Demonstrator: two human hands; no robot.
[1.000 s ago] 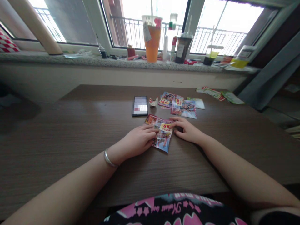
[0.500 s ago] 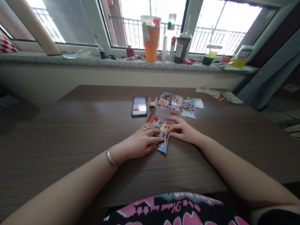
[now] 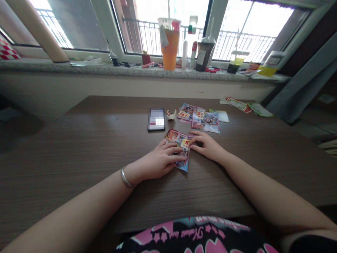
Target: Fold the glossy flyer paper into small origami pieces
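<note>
A colourful printed leaflet [image 3: 181, 166] with a yellow price box lies at an angle on the brown table [image 3: 79, 151]. My left hand [image 3: 160, 158], with a silver bangle at the wrist, rests flat across its left part, fingers stretched out. At the leaflet's right edge, my right hand [image 3: 206, 144] has curved fingers and thumb taking the paper's margin. Part of the leaflet is hidden under both hands. Just beyond lie more leaflets of the same sort [image 3: 206, 122], overlapping each other.
A phone [image 3: 156, 119] with a blurred screen and a crumpled bit of paper [image 3: 171, 114] lie behind the leaflet. Wrappers [image 3: 238, 104] are at the table's far right. On the granite windowsill [image 3: 147, 72] stand an orange drink cup [image 3: 170, 49], a dark drink cup [image 3: 204, 54] and several bottles.
My right fingers have shifted slightly at the leaflet's right edge, covering more of the price box. The left hand has slid very slightly right; the leaflet lies almost the same.
</note>
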